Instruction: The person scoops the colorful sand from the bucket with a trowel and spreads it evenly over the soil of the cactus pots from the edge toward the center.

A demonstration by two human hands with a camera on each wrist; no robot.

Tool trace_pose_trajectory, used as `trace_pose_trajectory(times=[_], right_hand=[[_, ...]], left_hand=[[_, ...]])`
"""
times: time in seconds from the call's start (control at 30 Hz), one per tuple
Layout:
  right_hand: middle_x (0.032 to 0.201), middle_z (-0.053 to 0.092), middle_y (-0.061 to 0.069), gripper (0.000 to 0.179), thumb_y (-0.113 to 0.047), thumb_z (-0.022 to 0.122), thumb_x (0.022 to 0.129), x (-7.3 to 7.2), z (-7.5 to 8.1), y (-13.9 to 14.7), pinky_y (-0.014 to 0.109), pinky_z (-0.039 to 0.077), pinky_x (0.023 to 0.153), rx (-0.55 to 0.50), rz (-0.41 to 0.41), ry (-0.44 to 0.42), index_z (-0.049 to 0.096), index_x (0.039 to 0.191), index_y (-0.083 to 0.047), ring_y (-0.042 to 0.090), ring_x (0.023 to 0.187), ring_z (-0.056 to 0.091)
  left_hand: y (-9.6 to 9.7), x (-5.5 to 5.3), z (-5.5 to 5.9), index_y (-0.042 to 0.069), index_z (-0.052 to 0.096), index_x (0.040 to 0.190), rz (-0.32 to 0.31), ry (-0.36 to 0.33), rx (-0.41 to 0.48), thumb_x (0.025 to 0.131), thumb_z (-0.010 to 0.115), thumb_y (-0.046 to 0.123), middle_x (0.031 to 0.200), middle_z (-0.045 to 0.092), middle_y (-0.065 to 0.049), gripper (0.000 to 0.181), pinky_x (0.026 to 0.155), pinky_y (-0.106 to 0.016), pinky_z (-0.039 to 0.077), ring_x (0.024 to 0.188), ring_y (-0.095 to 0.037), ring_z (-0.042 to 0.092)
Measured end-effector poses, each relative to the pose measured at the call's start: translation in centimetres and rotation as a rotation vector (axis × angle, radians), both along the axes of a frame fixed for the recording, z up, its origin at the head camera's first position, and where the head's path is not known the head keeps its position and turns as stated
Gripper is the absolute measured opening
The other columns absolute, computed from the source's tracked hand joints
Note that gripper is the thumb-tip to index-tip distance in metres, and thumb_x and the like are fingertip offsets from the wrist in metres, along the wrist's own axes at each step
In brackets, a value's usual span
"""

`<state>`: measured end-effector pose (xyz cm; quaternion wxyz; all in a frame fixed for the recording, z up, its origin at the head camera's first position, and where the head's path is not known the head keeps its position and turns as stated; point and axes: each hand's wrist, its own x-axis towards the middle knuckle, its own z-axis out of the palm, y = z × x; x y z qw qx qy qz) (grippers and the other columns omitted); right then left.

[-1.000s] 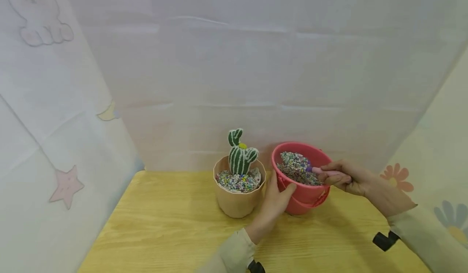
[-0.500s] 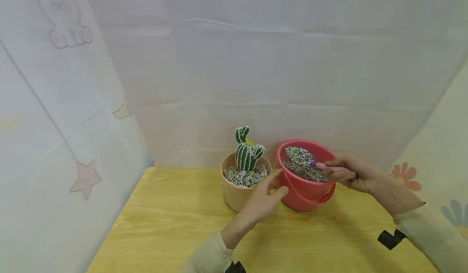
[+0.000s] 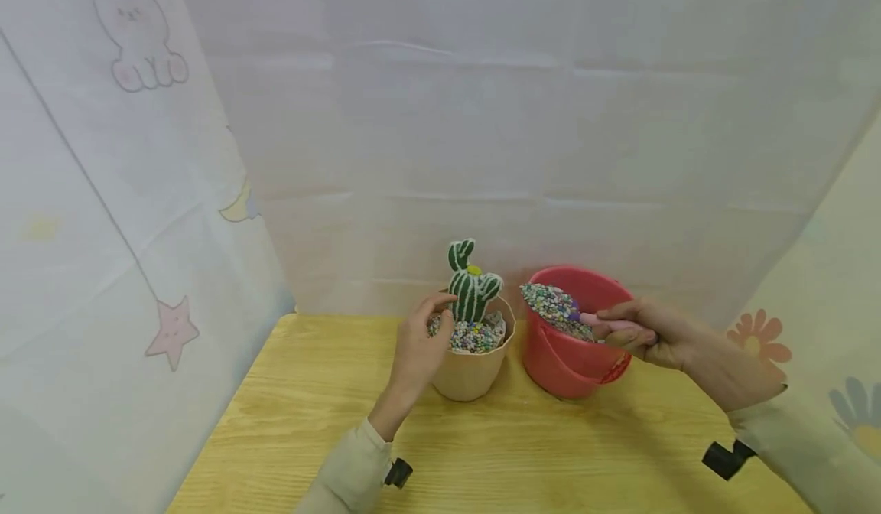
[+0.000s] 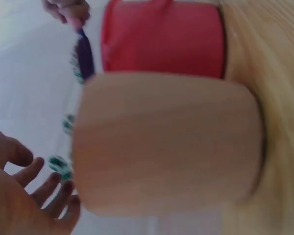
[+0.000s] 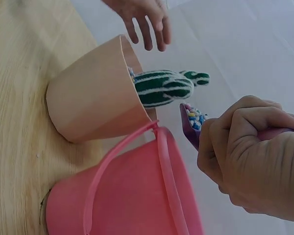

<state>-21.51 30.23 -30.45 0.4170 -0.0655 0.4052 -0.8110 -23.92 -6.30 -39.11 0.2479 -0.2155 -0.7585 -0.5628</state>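
My right hand (image 3: pixel 636 333) grips the pink handle of a small trowel (image 5: pixel 190 128) with a purple blade. Multicoloured pebbles (image 3: pixel 548 302) are heaped on the blade, over the left rim of a pink bucket (image 3: pixel 567 365). Left of the bucket stands a beige plant pot (image 3: pixel 468 376), holding more pebbles and a green-and-white striped knitted cactus (image 3: pixel 468 296) with a yellow spot. My left hand (image 3: pixel 421 346) hovers at the pot's left rim, fingers loosely bent and holding nothing. In the left wrist view the beige pot hides most of the cactus.
Pot and bucket stand close together on a wooden table (image 3: pixel 330 422), near its back edge. A pale cloth wall (image 3: pixel 440 131) rises right behind them. Printed cloth also hangs at left and right. The bucket's handle (image 5: pixel 100 174) hangs down its front side.
My left hand has let go of the bucket and moved left to the far side of the pot. The loaded trowel has risen and shifted left, out over the bucket's rim.
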Motion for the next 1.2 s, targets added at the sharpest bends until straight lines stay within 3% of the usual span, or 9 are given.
trace_pose_trajectory(times=[0.17,0.27,0.4,0.6,0.93,1.2], right_hand=[[0.078,0.040,0.001,0.036,-0.012,0.019,0.112,0.1,-0.1,-1.6,0.013,0.029,0.049,0.034,-0.009,-0.003,0.040,0.133,0.008,0.007,0.056,0.023],[0.079,0.043,0.002,0.035,-0.011,0.022,0.112,0.0,-0.2,-2.4,0.013,0.028,0.049,0.042,-0.021,-0.007,0.045,0.129,0.009,0.007,0.056,0.023],[0.081,0.043,0.003,0.036,-0.011,0.018,0.111,-0.2,-0.4,-3.3,0.014,0.024,0.049,0.039,-0.033,-0.012,0.044,0.125,0.009,0.006,0.057,0.021],[0.075,0.038,0.000,0.031,-0.010,0.021,0.110,-0.5,-0.7,-4.3,0.014,0.022,0.049,0.107,-0.100,-0.029,0.040,0.127,0.009,0.006,0.056,0.022],[0.077,0.036,0.000,0.027,-0.010,0.024,0.111,-1.0,-0.8,-5.8,0.015,0.019,0.048,0.156,-0.095,-0.021,0.043,0.121,0.006,0.005,0.055,0.022],[0.080,0.041,0.002,0.025,-0.009,0.026,0.111,-1.2,-0.8,-6.6,0.016,0.019,0.049,0.201,-0.090,0.011,0.045,0.118,0.006,0.005,0.056,0.023]], left_hand=[[-1.7,-2.8,-3.1,0.005,0.072,0.117,0.189,0.154,0.022,0.099,0.061,-0.001,0.117,0.065,-0.012,0.022,0.087,-0.049,0.050,0.106,-0.030,0.060],[-2.3,-4.2,-4.5,0.007,0.070,0.123,0.234,0.150,0.035,0.098,0.063,0.000,0.123,0.062,-0.013,0.026,0.091,-0.052,0.047,0.110,-0.036,0.057],[-2.6,-5.1,-5.7,0.009,0.062,0.136,0.185,0.033,0.057,0.101,0.063,0.009,0.136,0.056,-0.013,0.035,0.096,-0.054,0.045,0.119,-0.038,0.053],[-2.6,-5.1,-6.7,0.014,0.053,0.147,0.123,-0.155,0.066,0.107,0.055,0.029,0.145,0.050,-0.011,0.043,0.096,-0.058,0.045,0.122,-0.037,0.051],[-2.5,-5.2,-7.4,0.012,0.049,0.151,0.084,-0.190,0.035,0.110,0.046,0.028,0.147,0.051,-0.010,0.044,0.096,-0.052,0.047,0.121,-0.029,0.053],[-2.3,-5.2,-7.5,0.006,0.052,0.150,0.061,-0.244,0.068,0.111,0.045,0.034,0.149,0.052,-0.012,0.048,0.111,-0.047,0.037,0.135,-0.031,0.048]])
